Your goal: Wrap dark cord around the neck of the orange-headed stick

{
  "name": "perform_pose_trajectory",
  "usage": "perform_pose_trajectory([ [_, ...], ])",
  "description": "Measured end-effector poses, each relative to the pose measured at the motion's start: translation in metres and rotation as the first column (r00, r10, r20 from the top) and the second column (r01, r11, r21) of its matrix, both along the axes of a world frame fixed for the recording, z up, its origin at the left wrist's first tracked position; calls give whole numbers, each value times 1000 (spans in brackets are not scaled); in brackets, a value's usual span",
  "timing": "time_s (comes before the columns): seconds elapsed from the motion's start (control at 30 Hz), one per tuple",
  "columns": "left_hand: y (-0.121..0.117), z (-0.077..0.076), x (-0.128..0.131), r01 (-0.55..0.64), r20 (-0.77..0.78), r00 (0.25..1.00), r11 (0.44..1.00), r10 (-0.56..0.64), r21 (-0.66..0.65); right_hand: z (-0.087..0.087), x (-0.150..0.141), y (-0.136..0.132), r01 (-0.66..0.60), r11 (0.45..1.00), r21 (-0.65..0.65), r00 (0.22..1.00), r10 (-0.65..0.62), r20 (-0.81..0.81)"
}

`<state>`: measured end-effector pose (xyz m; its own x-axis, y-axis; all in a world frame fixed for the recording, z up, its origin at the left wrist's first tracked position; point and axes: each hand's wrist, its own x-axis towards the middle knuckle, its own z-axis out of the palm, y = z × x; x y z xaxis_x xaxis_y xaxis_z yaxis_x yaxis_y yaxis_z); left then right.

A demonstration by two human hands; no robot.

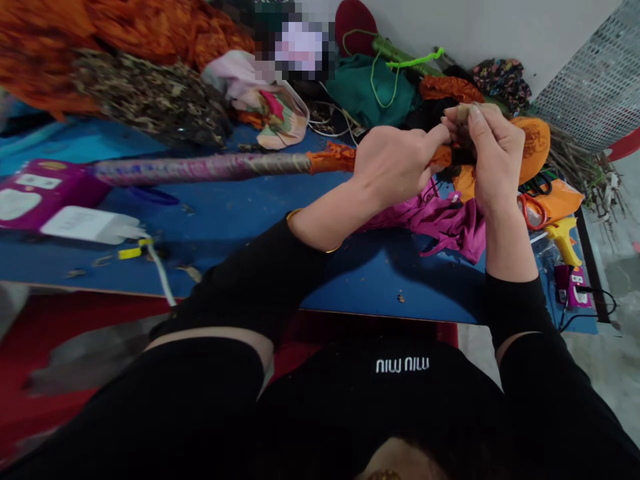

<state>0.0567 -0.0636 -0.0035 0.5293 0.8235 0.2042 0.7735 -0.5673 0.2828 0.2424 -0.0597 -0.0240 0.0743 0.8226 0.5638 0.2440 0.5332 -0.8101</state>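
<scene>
A long stick (210, 168), wound with pinkish-grey wrapping and with crinkled orange paper (333, 159) towards its right end, lies across the view. My left hand (395, 163) is closed over the orange-papered part, its fingertips near the right end. Close beside it, my right hand (495, 143) pinches a small, flat brown piece (464, 112) between thumb and fingers; its kind is unclear. Dark material between the hands is partly hidden by the fingers. Under them lies magenta cloth (440, 223). Behind my right wrist is a round orange object (535, 150).
On the blue table (240, 260) are a purple power strip (65, 190) with a white charger (93, 225), a yellow glue gun (565, 240) and red-handled scissors (533, 210). Dried leaves (150, 97), orange paper (150, 30) and green cloth (373, 87) pile up behind. Twigs (590, 157) stand right.
</scene>
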Motion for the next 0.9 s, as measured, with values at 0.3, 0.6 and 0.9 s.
perform_pose_trajectory([
  [0.3, -2, -1, 4, 46, -142, 989, 992, -29, 115, 4, 3, 0, 5, 1000, -18, 1000, -4, 10],
  [0.6, -1, -1, 1, 47, -125, 992, 995, -36, 83, 10, -1, -5, -50, 994, -100, 999, 50, -5],
  [0.9, 18, 14, -27, -90, 141, 986, 996, 89, 5, 39, 70, -2, 132, 989, -67, 978, -141, -155],
])
